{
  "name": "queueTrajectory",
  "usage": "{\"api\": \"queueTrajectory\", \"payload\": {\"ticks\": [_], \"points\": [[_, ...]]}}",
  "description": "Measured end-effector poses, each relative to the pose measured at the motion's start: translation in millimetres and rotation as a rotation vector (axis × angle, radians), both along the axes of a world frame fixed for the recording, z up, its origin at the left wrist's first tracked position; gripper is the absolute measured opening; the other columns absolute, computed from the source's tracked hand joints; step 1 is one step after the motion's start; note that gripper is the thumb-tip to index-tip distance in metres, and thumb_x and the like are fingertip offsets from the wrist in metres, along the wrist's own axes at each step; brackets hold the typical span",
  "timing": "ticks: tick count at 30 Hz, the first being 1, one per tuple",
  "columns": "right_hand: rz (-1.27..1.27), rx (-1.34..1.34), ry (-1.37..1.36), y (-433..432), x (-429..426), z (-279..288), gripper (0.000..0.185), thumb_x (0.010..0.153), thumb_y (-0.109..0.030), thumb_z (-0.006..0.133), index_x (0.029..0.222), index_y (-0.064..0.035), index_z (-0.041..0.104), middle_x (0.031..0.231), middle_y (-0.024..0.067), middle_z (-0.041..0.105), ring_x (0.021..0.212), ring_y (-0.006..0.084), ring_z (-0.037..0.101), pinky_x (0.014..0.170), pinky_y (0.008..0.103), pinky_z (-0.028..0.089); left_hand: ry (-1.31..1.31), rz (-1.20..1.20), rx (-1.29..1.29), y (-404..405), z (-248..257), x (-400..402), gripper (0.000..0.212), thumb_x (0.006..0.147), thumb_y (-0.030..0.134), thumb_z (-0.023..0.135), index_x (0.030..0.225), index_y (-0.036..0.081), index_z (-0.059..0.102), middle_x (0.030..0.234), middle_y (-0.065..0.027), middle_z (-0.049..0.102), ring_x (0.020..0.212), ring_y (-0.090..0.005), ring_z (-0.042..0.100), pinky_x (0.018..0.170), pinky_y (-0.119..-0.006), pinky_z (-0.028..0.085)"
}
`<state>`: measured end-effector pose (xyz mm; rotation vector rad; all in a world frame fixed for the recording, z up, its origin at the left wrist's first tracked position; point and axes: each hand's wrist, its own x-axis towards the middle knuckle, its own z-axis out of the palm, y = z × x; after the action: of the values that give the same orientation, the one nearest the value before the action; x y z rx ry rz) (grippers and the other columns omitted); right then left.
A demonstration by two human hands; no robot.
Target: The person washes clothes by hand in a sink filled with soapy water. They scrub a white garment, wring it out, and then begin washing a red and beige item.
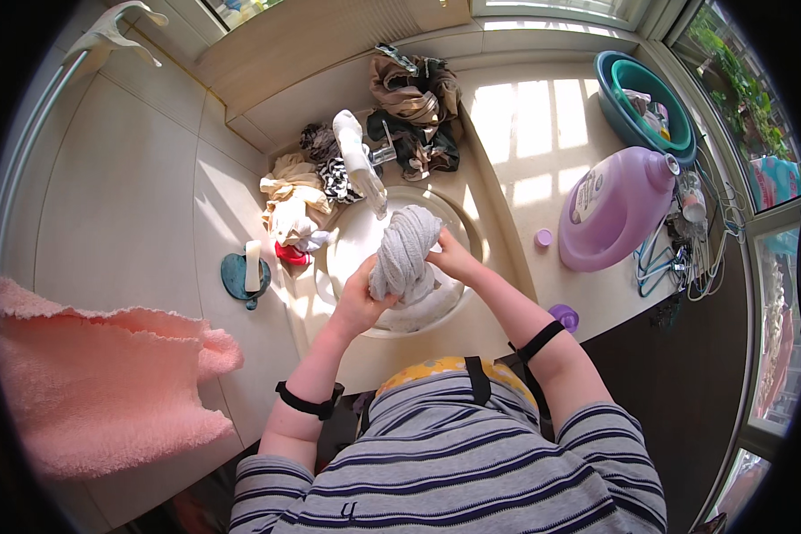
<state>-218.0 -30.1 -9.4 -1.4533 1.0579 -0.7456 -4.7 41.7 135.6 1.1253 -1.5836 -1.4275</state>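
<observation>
A twisted, bunched light-grey cloth is held over a round white basin. My left hand grips its lower left side. On the right side, my right hand holds it too, with part of the fingers hidden behind the cloth. Just beyond the bundle, a white sock or cloth hangs over the tap. The basin stands in a pale sink, and some whitish wet material lies in its lower part.
Piled clothes lie at the sink's left and back. To the right stand a purple detergent jug, a pink cap, nested green basins and hangers. Leftward are a soap dish with soap and a pink towel.
</observation>
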Motion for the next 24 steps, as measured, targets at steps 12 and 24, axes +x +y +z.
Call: {"api": "queueTrajectory", "payload": {"ticks": [12,24], "points": [[-0.201,0.382,-0.544,41.5,5.7,87.5,0.086,0.072,-0.008,0.072,0.143,-0.0025,0.025,0.138,0.0106,0.039,0.127,0.0223,0.04,0.103,0.0361,0.037,0.074,-0.021,-0.04,-36.7,-0.2,-32.5,0.058,0.073,-0.002,0.066,0.128,0.002,0.047,0.122,-0.01,0.051,0.119,-0.0195,0.048,0.1,-0.033,0.039],[-0.472,0.206,-0.598,12.1,-11.3,101.4,0.044,0.072,-0.006,0.074,0.109,-0.004,0.051,0.102,0.0056,0.06,0.095,0.0133,0.058,0.086,0.0292,0.047,-0.005,-0.041,-0.18,-48.3,1.9,-31.4,0.073,0.082,0.018,0.069,0.144,0.005,0.031,0.142,-0.0133,0.035,0.132,-0.027,0.037,0.108,-0.039,0.032]]}}
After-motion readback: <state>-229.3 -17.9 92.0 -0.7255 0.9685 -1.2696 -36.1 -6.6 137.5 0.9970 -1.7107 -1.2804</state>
